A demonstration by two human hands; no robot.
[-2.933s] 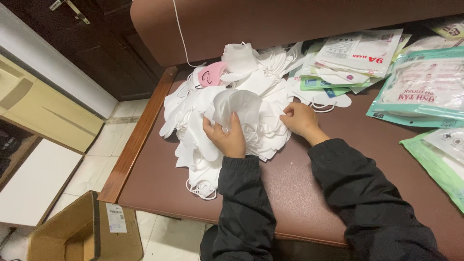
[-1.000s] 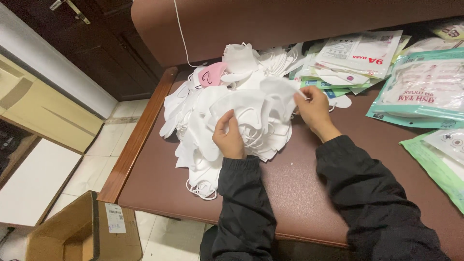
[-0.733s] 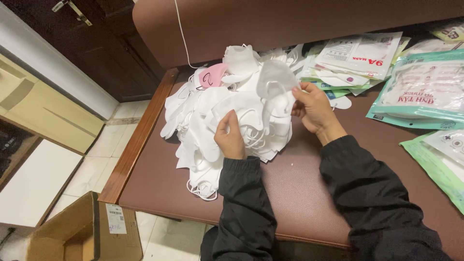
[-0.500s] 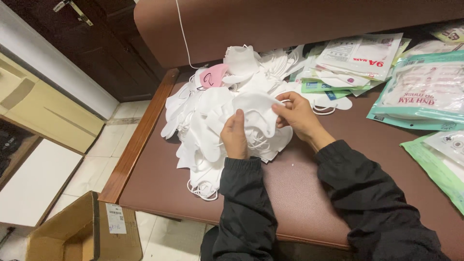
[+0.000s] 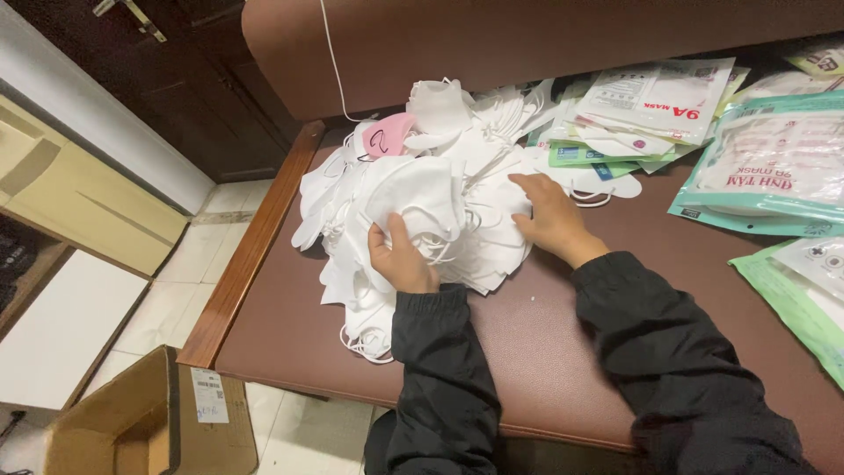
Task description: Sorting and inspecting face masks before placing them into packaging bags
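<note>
Head view: left hand (image 5: 403, 261) pinches a white mask (image 5: 413, 198) mid-frame; right hand (image 5: 551, 220) spread flat on mask pile (image 5: 479, 237).

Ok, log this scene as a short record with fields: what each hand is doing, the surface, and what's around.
left hand: grips a folded white face mask at the near side of the pile
right hand: rests flat on the pile's right side, holds nothing
pile of white face masks: loose heap, ear loops trailing
pink mask: at the far edge of the pile
surface: brown padded bench with a wooden rim
sealed mask packets: spread to the right
cardboard box: open, on the tiled floor
</note>
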